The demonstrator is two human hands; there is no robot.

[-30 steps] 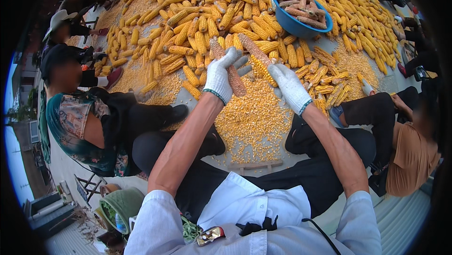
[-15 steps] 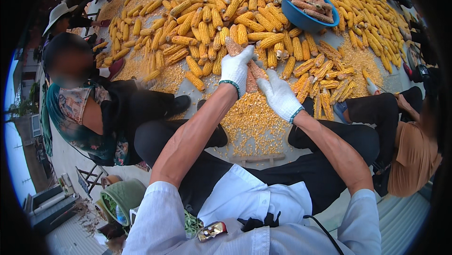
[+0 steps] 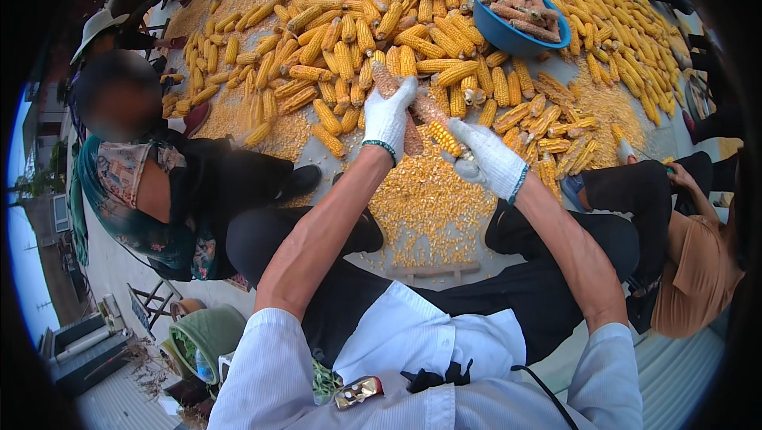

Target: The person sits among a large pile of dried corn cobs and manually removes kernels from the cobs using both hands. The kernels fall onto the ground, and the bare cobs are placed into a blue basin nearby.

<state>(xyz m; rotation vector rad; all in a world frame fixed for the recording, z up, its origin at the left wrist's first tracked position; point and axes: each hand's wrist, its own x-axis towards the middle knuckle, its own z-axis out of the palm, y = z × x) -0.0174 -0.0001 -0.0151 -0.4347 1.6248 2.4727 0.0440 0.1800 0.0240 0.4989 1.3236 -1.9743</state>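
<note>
My left hand [image 3: 389,113], in a white glove with a green cuff, is closed around a stripped reddish cob [image 3: 411,136] held upright and slanting. My right hand [image 3: 484,159], also gloved, grips the lower end of a partly shelled corn ear [image 3: 444,138]; yellow kernels show on its lower part, bare cob above. The ear's upper end lies beside or against the cob in my left hand. Below both hands is a spread of loose kernels [image 3: 425,208], and beyond them a large heap of yellow ears [image 3: 349,33].
A blue basin [image 3: 508,43] of stripped cobs rests on the heap, upper right. Co-workers sit close at left [image 3: 135,192] and right [image 3: 690,263], with others farther back on both sides. A green container [image 3: 214,327] and a folding stool [image 3: 151,307] stand at lower left.
Half a second ago my hands were closer together; my right hand has since shifted slightly right, exposing the ear's yellow kernels. My left hand sits a little higher than a second ago.
</note>
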